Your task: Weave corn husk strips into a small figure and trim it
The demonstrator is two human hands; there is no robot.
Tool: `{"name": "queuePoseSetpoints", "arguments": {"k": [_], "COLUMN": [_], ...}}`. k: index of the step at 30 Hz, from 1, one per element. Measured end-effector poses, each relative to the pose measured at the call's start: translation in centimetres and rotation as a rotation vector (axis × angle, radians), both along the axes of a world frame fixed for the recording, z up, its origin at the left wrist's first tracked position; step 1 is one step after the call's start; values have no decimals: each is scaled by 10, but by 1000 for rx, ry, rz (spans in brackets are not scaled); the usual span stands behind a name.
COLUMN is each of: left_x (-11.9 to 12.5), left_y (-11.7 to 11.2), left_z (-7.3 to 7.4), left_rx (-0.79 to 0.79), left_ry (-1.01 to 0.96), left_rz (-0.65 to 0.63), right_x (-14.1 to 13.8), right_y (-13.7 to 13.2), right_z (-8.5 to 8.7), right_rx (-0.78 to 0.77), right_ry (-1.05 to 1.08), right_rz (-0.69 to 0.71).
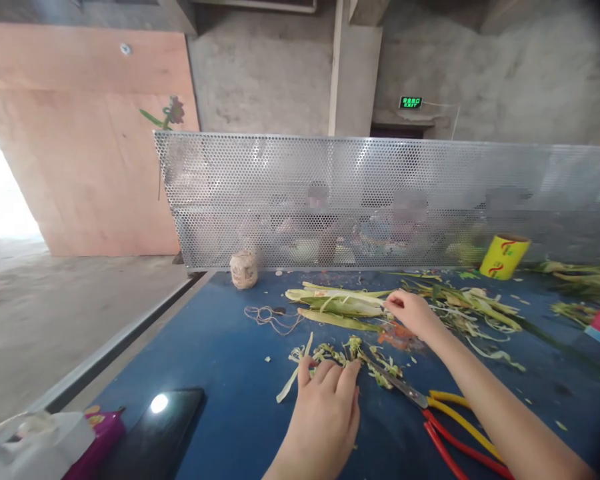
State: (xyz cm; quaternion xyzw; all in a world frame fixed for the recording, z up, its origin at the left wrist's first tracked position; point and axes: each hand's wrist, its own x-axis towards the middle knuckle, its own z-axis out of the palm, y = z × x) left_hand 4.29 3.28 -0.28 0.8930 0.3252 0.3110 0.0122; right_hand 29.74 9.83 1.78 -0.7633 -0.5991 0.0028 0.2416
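My left hand lies flat on the blue table, fingers stretched out onto a small heap of green trimmings. My right hand reaches forward with its fingers pinched on the end of a bundle of pale green stalks that lies across the table. Scissors with red and yellow handles lie between my forearms, blades pointing toward the trimmings.
A ball of twine with a loose string sits at the back left. A yellow tape roll stands by the perforated metal screen. A phone lies near left. More stalks lie at right. People sit behind the screen.
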Motion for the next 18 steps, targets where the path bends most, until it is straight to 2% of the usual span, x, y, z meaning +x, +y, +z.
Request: {"name": "queuePoseSetpoints", "arguments": {"k": [6, 11, 14, 18], "left_x": [-1, -6, -9, -10], "left_y": [2, 6, 9, 10], "left_z": [3, 5, 4, 3], "left_rx": [-46, 11, 71, 74], "left_ry": [9, -34, -79, -106], "left_rz": [32, 164, 243, 227], "right_x": [-10, -23, -26, -26], "right_y": [-38, -64, -73, -77], "right_z": [27, 27, 25, 27], "right_rx": [44, 2, -6, -16], "right_ry": [145, 294, 440, 670], "right_rz": [63, 96, 172, 293]}}
